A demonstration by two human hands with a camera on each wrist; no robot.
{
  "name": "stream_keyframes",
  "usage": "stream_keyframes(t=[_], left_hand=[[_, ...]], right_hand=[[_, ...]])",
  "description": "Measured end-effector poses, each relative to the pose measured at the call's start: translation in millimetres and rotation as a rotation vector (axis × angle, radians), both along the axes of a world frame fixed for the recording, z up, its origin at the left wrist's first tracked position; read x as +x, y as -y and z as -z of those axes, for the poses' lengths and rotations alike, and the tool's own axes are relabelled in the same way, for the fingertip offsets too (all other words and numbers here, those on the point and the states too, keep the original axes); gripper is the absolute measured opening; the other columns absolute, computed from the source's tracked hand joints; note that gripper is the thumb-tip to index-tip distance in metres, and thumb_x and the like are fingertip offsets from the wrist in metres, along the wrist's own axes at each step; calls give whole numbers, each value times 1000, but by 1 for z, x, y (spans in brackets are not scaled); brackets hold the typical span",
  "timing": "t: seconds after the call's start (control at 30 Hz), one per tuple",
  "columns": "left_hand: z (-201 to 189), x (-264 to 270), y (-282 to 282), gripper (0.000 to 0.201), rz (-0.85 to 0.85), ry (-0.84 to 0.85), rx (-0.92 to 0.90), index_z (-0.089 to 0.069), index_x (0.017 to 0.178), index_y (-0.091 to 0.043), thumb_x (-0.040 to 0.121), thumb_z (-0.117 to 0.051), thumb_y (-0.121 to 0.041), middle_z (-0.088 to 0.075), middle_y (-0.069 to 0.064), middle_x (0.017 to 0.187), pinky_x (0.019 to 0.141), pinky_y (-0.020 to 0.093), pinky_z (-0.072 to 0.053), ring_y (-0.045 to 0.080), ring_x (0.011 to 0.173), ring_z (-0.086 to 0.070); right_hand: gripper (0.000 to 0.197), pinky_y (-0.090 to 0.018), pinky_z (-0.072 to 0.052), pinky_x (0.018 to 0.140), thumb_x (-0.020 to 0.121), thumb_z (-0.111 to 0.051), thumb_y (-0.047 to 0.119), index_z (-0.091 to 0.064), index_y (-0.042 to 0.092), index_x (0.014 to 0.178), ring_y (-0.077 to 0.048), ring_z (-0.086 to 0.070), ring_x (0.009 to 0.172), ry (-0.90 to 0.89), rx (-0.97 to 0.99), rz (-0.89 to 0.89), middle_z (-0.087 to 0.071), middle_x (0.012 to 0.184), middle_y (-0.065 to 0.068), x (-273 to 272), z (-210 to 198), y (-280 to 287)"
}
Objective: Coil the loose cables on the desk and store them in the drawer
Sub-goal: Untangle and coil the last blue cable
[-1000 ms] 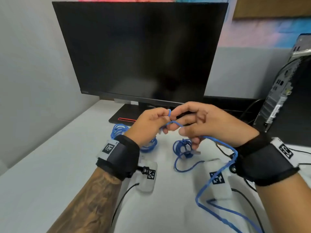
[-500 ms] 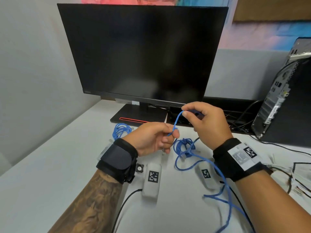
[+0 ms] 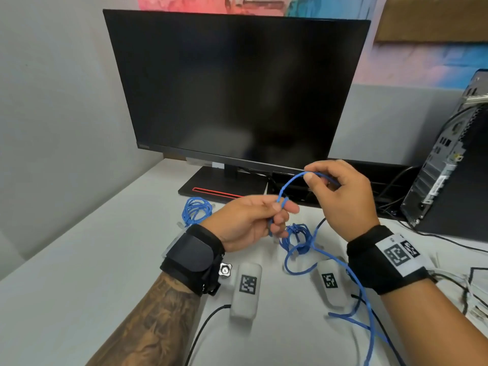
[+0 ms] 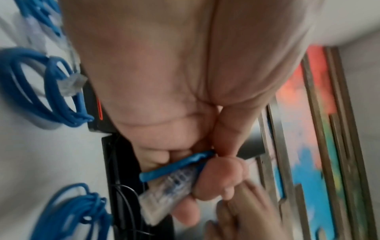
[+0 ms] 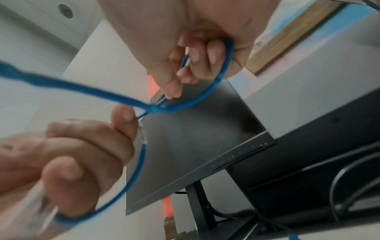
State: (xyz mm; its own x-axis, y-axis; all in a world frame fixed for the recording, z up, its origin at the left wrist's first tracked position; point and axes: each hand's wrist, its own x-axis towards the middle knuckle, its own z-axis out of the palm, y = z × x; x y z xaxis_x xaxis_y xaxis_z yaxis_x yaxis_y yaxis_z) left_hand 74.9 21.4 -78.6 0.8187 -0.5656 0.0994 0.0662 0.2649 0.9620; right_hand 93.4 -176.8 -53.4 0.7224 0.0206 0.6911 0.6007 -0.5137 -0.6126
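A loose blue network cable arcs between my two hands above the white desk. My left hand grips its end, fingers curled round the cable and its clear plug. My right hand pinches the cable higher up, near the monitor's lower edge. The rest of this cable trails down past my right wrist to the desk. Two blue coiled bundles lie on the desk: one at the left, one between my hands. No drawer is in view.
A black monitor stands behind my hands on a stand. A computer case is at the right with black wires. Two white tagged devices lie near my wrists. White cables sit at the right edge.
My hands were together at the cable. Now the right hand has lifted and slid along it, drawing out an arc, while the left hand has dropped slightly and kept the plug end.
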Motion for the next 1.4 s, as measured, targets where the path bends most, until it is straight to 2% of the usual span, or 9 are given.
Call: stream_keyframes(t=[0.3,0.5,0.67,0.77,0.87,0.97,1.07,1.3,1.4], left_hand=[[-14,7,-8,25,-449,-141,-612,-62,107,-3,106,-37,-9,-73,3,82,85,29,-60,10,77,-72],[-11,11,-9,24,-570,-36,-495,-62,115,-4,105,-41,-9,-76,8,98,87,30,-59,19,97,-73],[-12,8,-8,23,-569,24,-462,-62,115,-4,104,-42,-6,-76,7,98,88,28,-58,19,97,-73],[-15,10,-18,22,-655,97,-371,-65,112,-7,103,-45,-5,-76,6,95,86,27,-57,20,94,-73],[-15,9,-24,22,-736,305,54,-71,110,-9,101,-51,-4,-76,5,97,84,36,-58,19,91,-73],[-17,-1,-9,22,-602,445,348,-72,102,0,101,-52,-6,-74,11,94,82,37,-58,17,80,-69],[-20,-6,1,40,-415,390,381,-65,94,8,107,-37,-18,-63,9,75,77,35,-51,17,68,-58],[-24,-13,9,32,-197,61,-14,-59,88,-5,104,-32,-12,-35,-2,62,67,27,-48,12,55,-33],[-26,-12,5,29,-127,-138,-347,-56,89,-7,101,-31,-16,-36,-4,62,69,28,-48,9,53,-36]], right_hand=[[35,-28,-58,58,94,-59,8,-59,20,127,-16,-62,59,-515,-250,-447,-67,86,-8,-28,7,-41],[36,-34,-62,70,89,-69,4,-50,7,119,-22,-74,77,-875,-60,-572,-73,82,-9,-40,-1,-45],[9,-38,-59,70,98,-59,12,-54,13,105,-24,-70,65,-1092,167,-714,-64,72,-8,-41,-5,-44],[8,-42,-56,70,99,-59,20,-61,12,98,-16,-52,48,-1039,-7,-631,-58,63,-4,-39,-7,-37],[14,-35,-52,62,98,-59,29,-71,21,100,-10,-47,53,-616,-334,-386,-54,62,-1,-39,-17,-31],[17,-15,-43,61,96,-60,24,-76,26,92,-4,-52,61,-245,-350,-262,-63,69,7,-38,-29,-24],[11,-30,-54,71,92,-65,27,-76,29,91,-7,-63,75,-88,-325,-162,-69,80,11,-30,-27,-13],[7,-13,-46,62,94,-65,23,-66,17,91,-4,-57,67,-176,-1,-171,-64,76,3,-14,-14,-8],[10,-23,-47,49,100,-57,20,-62,12,96,-10,-51,57,-420,72,-302,-62,69,-3,-15,-4,-19]])
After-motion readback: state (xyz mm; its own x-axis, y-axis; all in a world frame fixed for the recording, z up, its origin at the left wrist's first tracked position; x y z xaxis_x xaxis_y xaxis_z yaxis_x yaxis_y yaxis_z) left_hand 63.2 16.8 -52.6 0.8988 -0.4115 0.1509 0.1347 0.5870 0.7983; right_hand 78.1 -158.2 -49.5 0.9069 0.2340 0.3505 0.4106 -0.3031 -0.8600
